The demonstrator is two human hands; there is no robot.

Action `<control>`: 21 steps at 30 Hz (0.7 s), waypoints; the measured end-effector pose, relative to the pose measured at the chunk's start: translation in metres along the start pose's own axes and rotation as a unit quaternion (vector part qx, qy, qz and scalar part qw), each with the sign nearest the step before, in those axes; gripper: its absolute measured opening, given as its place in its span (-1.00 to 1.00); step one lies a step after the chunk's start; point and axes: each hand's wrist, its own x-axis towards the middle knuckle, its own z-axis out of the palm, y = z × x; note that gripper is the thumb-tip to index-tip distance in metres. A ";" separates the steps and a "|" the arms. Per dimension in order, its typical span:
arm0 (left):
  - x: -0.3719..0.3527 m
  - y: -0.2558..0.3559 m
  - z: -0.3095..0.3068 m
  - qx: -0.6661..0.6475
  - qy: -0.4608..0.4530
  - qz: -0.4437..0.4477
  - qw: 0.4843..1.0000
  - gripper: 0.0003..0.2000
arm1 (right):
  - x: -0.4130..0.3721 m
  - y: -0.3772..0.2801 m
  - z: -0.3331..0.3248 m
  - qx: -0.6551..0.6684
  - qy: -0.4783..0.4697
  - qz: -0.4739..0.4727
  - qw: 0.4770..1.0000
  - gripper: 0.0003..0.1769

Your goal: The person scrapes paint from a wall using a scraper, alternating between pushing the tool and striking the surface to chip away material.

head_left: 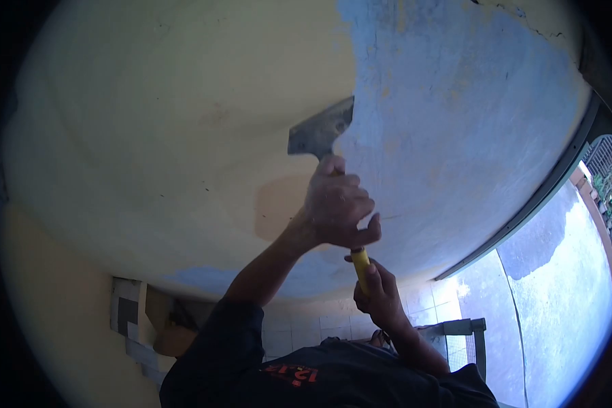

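Observation:
A wide metal scraper [321, 129] lies with its blade against the wall, at the border between cream and blue paint. My left hand [338, 204] wraps around the tool just below the blade, its lowest finger sticking out to the right. Underneath it, my right hand [379, 297] is closed around a yellow handle [362, 270], roughly in line with the blade. My left hand hides the stretch between blade and yellow handle, so I cannot tell whether they are one piece.
The curved-looking wall has cream paint [183, 88] on the left and a patchy blue area [449, 122] on the right. A peach patch [279, 207] shows behind my left wrist. Pale floor tiles [306, 333] lie below. At right are a dark frame edge [523, 216] and a metal rail [462, 327].

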 end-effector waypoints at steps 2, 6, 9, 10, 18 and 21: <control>-0.005 0.001 0.002 -0.001 0.005 0.000 1.000 -0.74 | 0.000 0.001 -0.002 -0.021 0.014 -0.003 1.000 -0.30; -0.004 0.000 0.008 -0.017 0.017 -0.008 1.000 -0.74 | 0.007 0.006 0.003 0.026 0.004 -0.009 1.000 -0.31; -0.017 0.007 0.014 -0.021 0.015 -0.027 0.999 -0.74 | -0.002 0.008 -0.003 0.000 0.015 0.008 1.000 -0.33; -0.017 0.007 0.017 -0.024 0.015 -0.026 0.999 -0.74 | 0.002 0.004 -0.004 -0.003 0.015 0.000 1.000 -0.33; -0.014 0.009 0.017 -0.019 0.003 -0.028 0.999 -0.72 | -0.005 0.005 -0.011 -0.019 0.032 0.010 0.999 -0.34; -0.009 0.000 0.016 -0.012 0.019 -0.020 1.000 -0.72 | 0.010 -0.001 -0.009 -0.018 0.023 -0.003 1.000 -0.34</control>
